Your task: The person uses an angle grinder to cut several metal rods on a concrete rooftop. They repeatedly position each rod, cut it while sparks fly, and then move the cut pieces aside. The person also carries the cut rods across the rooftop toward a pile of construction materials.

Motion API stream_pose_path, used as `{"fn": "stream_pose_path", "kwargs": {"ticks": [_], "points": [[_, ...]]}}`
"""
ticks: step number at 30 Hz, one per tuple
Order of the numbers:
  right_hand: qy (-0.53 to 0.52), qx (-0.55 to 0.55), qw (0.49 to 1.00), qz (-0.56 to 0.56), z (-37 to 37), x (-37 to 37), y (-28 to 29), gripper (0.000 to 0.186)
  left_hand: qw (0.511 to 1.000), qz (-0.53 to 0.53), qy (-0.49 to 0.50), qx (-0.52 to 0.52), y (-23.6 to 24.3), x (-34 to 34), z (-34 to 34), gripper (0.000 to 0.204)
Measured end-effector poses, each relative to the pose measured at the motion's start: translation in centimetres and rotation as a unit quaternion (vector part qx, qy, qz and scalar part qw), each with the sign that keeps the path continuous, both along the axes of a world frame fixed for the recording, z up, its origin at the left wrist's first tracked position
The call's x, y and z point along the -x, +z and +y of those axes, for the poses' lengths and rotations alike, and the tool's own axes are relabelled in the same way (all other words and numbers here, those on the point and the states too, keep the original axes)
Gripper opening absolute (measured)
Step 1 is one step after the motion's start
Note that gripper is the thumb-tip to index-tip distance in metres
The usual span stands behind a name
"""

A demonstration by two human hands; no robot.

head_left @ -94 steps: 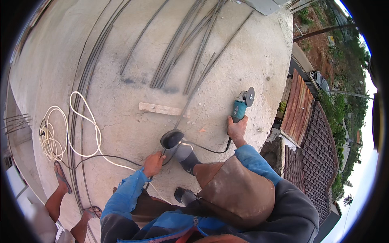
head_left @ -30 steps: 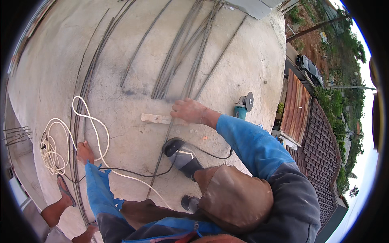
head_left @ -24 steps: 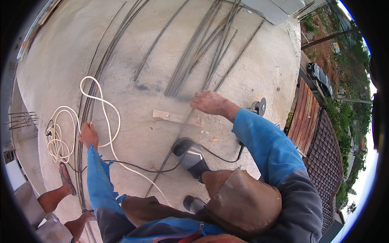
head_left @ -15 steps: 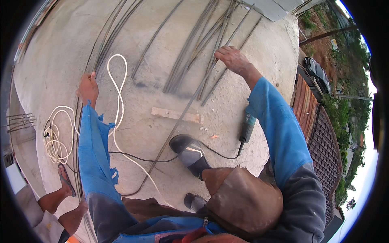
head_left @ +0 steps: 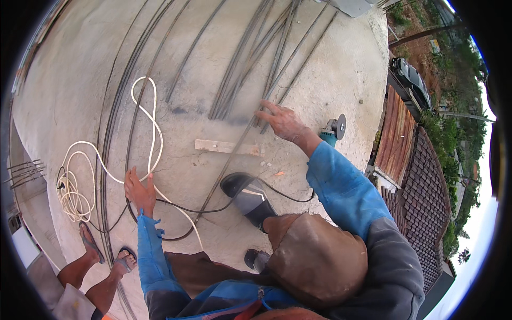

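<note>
My left hand (head_left: 140, 189) lies low on the left, fingers spread and apart, touching or just beside a long dark steel bar (head_left: 130, 144) and near the looped white cord (head_left: 154, 120). My right hand (head_left: 281, 122) is at the middle, fingers extended and apart, over a straight steel bar (head_left: 237, 148) that runs down past my shoe (head_left: 245, 192). A teal angle grinder (head_left: 328, 136) lies just beyond my right forearm, its disc upward and its body partly hidden, with a black cable (head_left: 288, 197) trailing from it. A flat wooden piece (head_left: 226, 147) lies under that bar.
More steel bars (head_left: 234, 64) lie along the concrete slab (head_left: 64, 101). A coiled cord (head_left: 74, 197) is at left, beside another person's sandalled feet (head_left: 125, 258). Short rods (head_left: 24, 170) jut out at the left edge. The slab's right edge drops toward rusty roofing (head_left: 392, 138) and tiled roofs.
Both hands have come back toward me from farther up the bars, fingers now looser. A single bar at left now lies apart, right of its bundle. The grinder's disc shows again past my arm.
</note>
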State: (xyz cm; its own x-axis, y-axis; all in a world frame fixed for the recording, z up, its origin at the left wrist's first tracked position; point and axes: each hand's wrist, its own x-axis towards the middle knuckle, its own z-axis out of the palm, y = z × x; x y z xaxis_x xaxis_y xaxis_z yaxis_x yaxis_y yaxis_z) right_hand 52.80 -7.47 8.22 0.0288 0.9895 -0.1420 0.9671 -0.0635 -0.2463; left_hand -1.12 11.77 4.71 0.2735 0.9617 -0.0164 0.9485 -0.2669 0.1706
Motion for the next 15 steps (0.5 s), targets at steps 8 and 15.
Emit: {"fn": "stream_pose_path", "kwargs": {"ticks": [8, 15], "points": [[0.163, 0.038, 0.984, -0.058, 5.3, -3.4, 0.1, 0.026, 0.998, 0.056, 0.031, 0.002, -2.0, 0.9, 2.5, 0.066], [0.102, 0.042, 0.986, -0.124, 9.4, -8.5, 2.4, 0.02, 0.996, 0.084, -0.029, 0.005, -1.6, 1.4, 2.4, 0.061]]}}
